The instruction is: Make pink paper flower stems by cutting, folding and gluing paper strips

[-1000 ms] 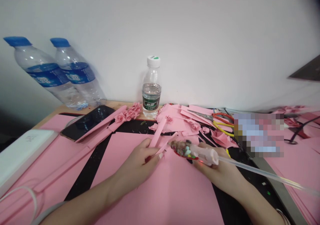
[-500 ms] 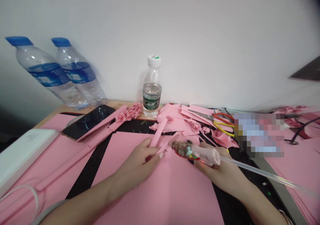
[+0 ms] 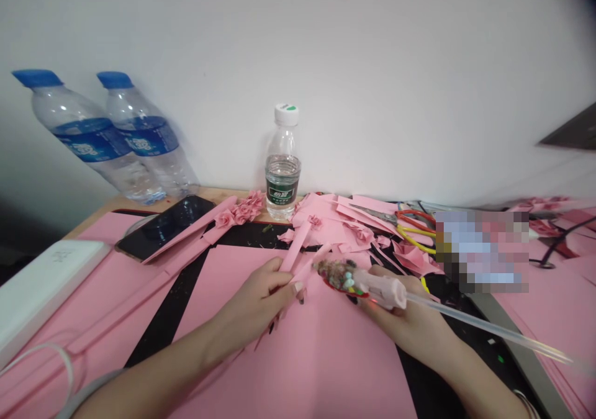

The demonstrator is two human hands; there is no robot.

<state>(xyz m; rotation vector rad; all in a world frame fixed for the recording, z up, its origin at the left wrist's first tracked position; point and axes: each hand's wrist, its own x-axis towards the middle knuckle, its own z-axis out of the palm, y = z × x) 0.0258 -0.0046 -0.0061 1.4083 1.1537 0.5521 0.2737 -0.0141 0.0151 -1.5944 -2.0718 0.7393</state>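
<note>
My left hand [image 3: 272,292] pinches folded pink paper strips [image 3: 292,254], one of which ends in a small paper flower [image 3: 315,222]. My right hand [image 3: 410,319] is wrapped round a pink glue gun [image 3: 384,288] crusted with coloured bits near its nozzle. A clear glue stick [image 3: 488,327] sticks out of the gun's back end toward the right. The nozzle points left, close to the strip in my left hand. Under both hands lies a large pink sheet [image 3: 321,357].
Bottles [image 3: 283,177] stand or lean along the wall. At left are a phone [image 3: 165,226], a white box-shaped device [image 3: 51,288] and paper flowers [image 3: 239,211]. Scissors [image 3: 414,229], paper scraps and a blurred patch lie right, beside stacked pink paper [image 3: 563,319].
The fingers of my left hand have shifted slightly and the lower strip has turned a little. The glue gun has moved slightly left.
</note>
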